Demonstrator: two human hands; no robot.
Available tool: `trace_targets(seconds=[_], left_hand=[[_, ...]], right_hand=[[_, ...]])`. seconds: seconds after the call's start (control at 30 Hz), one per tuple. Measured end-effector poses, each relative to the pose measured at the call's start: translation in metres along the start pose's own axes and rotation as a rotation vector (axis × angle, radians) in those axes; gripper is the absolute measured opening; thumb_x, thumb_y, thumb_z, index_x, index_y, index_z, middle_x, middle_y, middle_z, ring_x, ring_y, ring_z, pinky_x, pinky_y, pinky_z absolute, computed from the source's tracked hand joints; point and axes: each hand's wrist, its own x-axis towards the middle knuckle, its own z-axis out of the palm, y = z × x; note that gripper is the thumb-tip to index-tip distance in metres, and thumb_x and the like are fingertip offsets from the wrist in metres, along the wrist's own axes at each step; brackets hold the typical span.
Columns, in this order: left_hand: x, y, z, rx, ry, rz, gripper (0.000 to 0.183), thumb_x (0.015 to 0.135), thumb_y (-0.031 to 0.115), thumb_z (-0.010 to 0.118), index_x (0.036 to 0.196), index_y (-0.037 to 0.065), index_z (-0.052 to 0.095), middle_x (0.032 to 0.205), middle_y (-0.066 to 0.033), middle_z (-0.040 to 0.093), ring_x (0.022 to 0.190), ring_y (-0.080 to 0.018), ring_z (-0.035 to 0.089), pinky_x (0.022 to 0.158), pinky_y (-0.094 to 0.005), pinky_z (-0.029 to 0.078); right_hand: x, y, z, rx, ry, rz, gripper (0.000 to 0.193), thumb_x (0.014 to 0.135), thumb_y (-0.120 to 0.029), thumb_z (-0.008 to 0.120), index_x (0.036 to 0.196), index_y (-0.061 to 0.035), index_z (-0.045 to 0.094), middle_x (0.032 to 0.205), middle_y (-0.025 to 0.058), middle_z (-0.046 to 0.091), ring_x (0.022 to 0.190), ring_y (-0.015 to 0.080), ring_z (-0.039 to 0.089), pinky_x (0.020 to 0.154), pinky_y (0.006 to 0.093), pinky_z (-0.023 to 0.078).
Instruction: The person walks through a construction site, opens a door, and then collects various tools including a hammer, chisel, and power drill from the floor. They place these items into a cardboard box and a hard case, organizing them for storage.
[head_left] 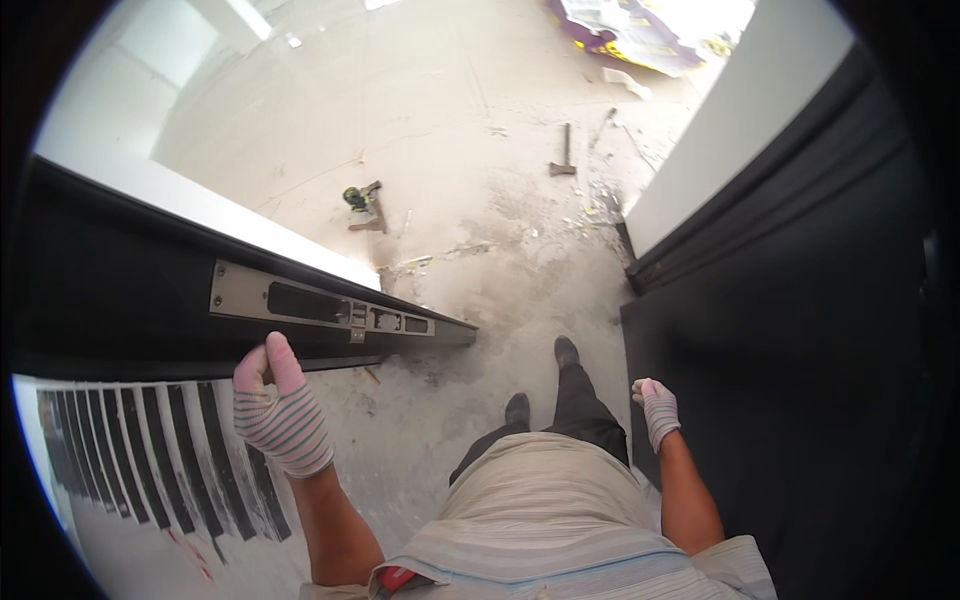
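Up at the left hand (284, 415) now: pink fingertips (288, 365) brought together, thumb against finger or nearly so, with anything pinched between too small to make out. Right beside the lower edge of the black frame (130, 285), touching or just short of it, impossible to tell. And there, just beyond those fingertips, the metal plate (242, 288): long, flat, full of cut-outs, set along the frame with screws at the near end! Stiff by the look, probably light on its own, smooth enough to slip a little under a knit glove; hardly fragile. Best held by the long edges or the rim of a cut-out, clear of the small central lip. Over to the right hand (656, 408): fingers curled inward, grip and contents not readable, close by the black door panel (760, 380). Farther out, on the dusty floor, a hammer (564, 169) and a green-and-black drill (356, 200).
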Motion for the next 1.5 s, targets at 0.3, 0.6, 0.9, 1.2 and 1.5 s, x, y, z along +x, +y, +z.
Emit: trace_targets(seconds=[0.3, 0.6, 0.9, 1.2, 1.5], left_hand=[[-0.003, 0.024, 0.047, 0.077, 0.068, -0.155, 0.019, 0.099, 0.018, 0.067, 0.093, 0.001, 0.072, 0.081, -0.0043, 0.068, 0.071, -0.0105, 0.058, 0.068, -0.0268, 0.05], [0.008, 0.037, 0.06, 0.248, 0.076, -0.204, 0.029, 0.1, 0.025, 0.065, 0.086, -0.001, 0.069, 0.069, -0.0092, 0.062, 0.061, -0.0154, 0.051, 0.059, -0.0324, 0.046], [0.022, 0.026, 0.045, 0.293, 0.172, 0.152, 0.033, 0.09, 0.021, 0.074, 0.065, 0.012, 0.054, 0.06, -0.0134, 0.051, 0.055, -0.0361, 0.051, 0.05, -0.0451, 0.041], [0.013, 0.026, 0.03, 0.339, 0.267, 0.315, 0.027, 0.088, 0.026, 0.076, 0.073, 0.014, 0.057, 0.055, -0.0089, 0.053, 0.048, -0.0293, 0.055, 0.046, -0.0407, 0.045], [0.025, 0.03, 0.018, 0.301, 0.325, 0.337, 0.038, 0.09, 0.023, 0.074, 0.064, 0.014, 0.048, 0.053, -0.0087, 0.045, 0.046, -0.0296, 0.051, 0.045, -0.0417, 0.043]], right_hand=[[0.145, -0.12, 0.061, -0.211, -0.238, -0.291, 0.025, 0.102, -0.02, 0.059, 0.101, -0.0004, 0.075, 0.089, 0.0035, 0.072, 0.083, 0.0104, 0.065, 0.079, 0.0263, 0.053], [0.162, -0.252, 0.134, -0.174, -0.472, -0.436, 0.024, 0.102, -0.02, 0.059, 0.105, -0.0017, 0.074, 0.089, -0.0006, 0.07, 0.081, 0.0064, 0.059, 0.076, 0.0235, 0.049], [0.024, -0.442, 0.237, -0.149, -0.492, -1.187, 0.014, 0.095, -0.008, 0.064, 0.105, -0.0029, 0.072, 0.101, 0.0126, 0.072, 0.098, 0.025, 0.068, 0.088, 0.0327, 0.053], [-0.183, -0.646, 0.311, 0.317, -0.418, -2.013, 0.027, 0.088, -0.002, 0.07, 0.114, -0.0059, 0.068, 0.112, 0.0124, 0.069, 0.101, 0.0297, 0.066, 0.088, 0.0369, 0.053], [-0.357, -0.815, 0.339, 0.736, -0.405, -2.232, 0.027, 0.093, -0.019, 0.07, 0.117, -0.0068, 0.067, 0.119, 0.0139, 0.066, 0.113, 0.0299, 0.061, 0.095, 0.0372, 0.051]])
